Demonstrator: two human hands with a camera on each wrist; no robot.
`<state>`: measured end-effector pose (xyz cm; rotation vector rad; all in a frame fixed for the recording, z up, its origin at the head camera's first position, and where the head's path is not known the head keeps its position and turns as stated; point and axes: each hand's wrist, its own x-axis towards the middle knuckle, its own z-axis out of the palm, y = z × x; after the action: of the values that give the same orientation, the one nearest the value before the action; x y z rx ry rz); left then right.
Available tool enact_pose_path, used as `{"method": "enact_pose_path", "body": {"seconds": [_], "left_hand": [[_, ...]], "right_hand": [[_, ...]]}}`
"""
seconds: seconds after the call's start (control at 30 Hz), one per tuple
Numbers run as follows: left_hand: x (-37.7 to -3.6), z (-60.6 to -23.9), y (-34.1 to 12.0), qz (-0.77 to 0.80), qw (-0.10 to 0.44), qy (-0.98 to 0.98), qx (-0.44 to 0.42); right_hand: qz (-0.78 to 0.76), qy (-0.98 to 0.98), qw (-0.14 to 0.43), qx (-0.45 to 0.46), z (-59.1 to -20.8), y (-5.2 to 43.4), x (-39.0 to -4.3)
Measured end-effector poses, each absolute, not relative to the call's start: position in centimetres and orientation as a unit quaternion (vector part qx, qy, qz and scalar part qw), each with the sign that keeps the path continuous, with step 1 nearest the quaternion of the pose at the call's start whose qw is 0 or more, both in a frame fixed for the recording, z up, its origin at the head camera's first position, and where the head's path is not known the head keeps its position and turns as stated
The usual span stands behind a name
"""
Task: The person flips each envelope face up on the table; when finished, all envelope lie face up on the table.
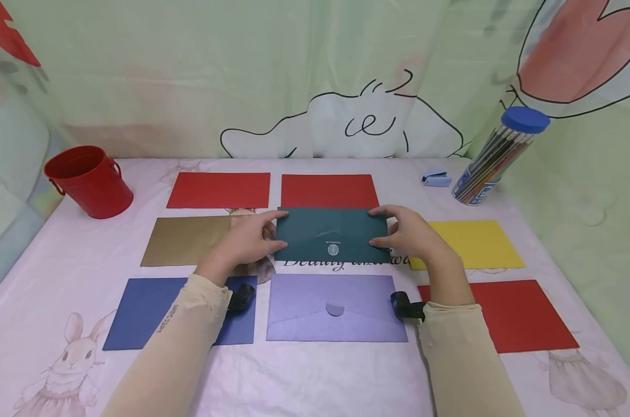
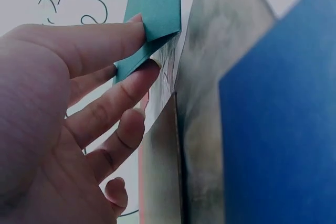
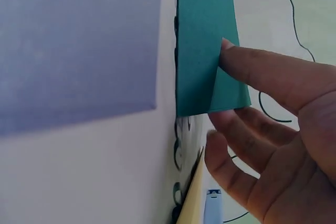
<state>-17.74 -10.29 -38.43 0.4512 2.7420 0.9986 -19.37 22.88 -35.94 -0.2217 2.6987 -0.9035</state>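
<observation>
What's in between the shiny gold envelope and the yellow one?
In the head view, the dark green envelope lies between the gold envelope and the yellow envelope, pinched at its ends by the left hand and right hand.

Right hand (image 3: 283, 129) pinches the corner of the teal envelope (image 3: 202, 40), thumb on top, fingers underneath. A lavender envelope (image 3: 79, 45) lies flat just beside the teal one, edges nearly touching.
</observation>
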Motion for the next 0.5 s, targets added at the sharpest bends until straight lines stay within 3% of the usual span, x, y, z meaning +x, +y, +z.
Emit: {"method": "enact_pose_path", "body": {"seconds": [0.5], "left_hand": [[-17.39,-37.9,-9.63,0.265,0.084,0.948,0.157]], "right_hand": [[-0.259,0.951,0.141,-0.095,-36.08,21.94,-19.53]]}}
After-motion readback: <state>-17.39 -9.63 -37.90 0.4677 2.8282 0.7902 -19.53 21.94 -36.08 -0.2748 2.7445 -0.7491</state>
